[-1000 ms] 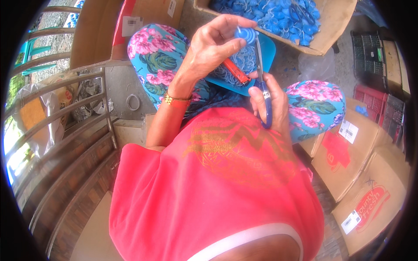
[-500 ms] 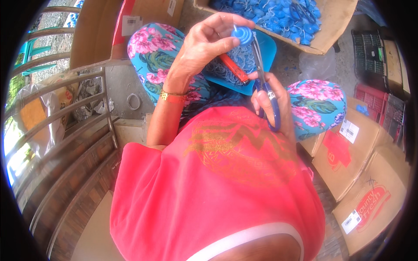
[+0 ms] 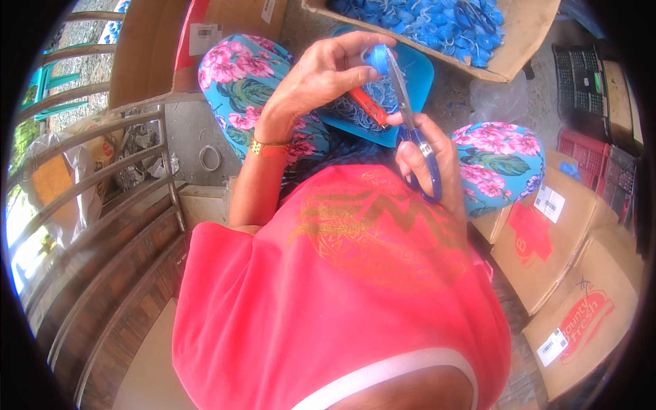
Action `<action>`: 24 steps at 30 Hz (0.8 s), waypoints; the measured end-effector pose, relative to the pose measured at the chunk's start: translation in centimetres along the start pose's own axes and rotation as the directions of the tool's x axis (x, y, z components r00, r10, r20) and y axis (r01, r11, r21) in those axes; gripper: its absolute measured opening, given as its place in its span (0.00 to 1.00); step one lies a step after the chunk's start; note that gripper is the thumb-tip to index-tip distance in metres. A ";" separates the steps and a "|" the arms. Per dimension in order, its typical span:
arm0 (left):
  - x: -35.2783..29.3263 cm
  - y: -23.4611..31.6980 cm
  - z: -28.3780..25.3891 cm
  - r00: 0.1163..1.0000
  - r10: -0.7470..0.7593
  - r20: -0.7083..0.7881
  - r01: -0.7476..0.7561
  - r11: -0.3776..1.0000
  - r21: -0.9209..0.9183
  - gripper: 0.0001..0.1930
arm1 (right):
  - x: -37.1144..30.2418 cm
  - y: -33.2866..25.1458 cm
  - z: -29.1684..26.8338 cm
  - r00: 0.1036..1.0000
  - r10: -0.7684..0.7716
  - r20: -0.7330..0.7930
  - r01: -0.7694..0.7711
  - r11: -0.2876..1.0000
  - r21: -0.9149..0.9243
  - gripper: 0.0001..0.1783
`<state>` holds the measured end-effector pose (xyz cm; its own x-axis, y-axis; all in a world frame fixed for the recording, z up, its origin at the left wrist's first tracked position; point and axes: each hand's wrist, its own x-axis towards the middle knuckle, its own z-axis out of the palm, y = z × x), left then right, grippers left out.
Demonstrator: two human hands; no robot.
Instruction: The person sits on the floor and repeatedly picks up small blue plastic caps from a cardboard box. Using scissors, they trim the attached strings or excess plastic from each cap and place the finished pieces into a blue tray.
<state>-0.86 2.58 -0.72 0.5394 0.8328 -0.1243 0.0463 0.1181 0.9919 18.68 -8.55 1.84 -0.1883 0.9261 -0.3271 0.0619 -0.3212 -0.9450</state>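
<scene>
My left hand [image 3: 326, 76] is raised over the lap, pinching a small round blue plastic piece [image 3: 376, 60] between thumb and fingers. In my right hand [image 3: 444, 147] is a pair of scissors [image 3: 400, 87] with dark blue handles. Their blades point up and rest against or just beside the blue piece; exact contact cannot be made out. Below the hands, a blue tray [image 3: 418, 68] holds a heap of thin pale strands [image 3: 345, 109]. A red-orange stick-like tool [image 3: 367, 107] lies across the tray, one end near my right thumb.
Beyond the tray, a cardboard box [image 3: 533, 34] holds many blue plastic pieces [image 3: 424, 24] and another pair of scissors [image 3: 475, 15]. Cardboard cartons [image 3: 567, 301] and plastic crates [image 3: 581, 89] stand at the right. Bench rails [image 3: 89, 130] run along the left.
My left hand has come down slightly and turned the blue piece, so its ringed face no longer shows fully. The scissor blades now lie across its right edge.
</scene>
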 end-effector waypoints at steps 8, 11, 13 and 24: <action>-0.5 1.4 -0.6 1.000 0.012 -0.013 -0.012 0.999 0.043 0.19 | 0.2 0.8 -0.5 0.993 -0.053 -0.103 0.034 0.984 -0.174 0.28; -0.5 1.0 -0.8 1.000 0.012 0.012 -0.013 0.997 0.080 0.20 | 0.1 0.9 -1.1 0.993 -0.077 -0.085 0.053 0.966 -0.253 0.27; -0.4 0.8 -1.0 0.999 0.010 0.042 -0.014 0.996 0.085 0.20 | 0.3 0.8 -1.4 0.995 -0.073 -0.072 0.050 0.961 -0.272 0.27; -0.9 0.8 -1.4 0.991 0.029 0.129 -0.040 0.995 0.086 0.20 | 0.2 0.9 -1.9 0.997 -0.071 -0.019 0.062 0.950 -0.306 0.22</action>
<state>-2.48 2.72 0.13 0.6442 0.7594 -0.0913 0.0969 0.0374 0.9946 20.59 -8.27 0.91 -0.1739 0.9500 -0.2593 0.3469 -0.1874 -0.9190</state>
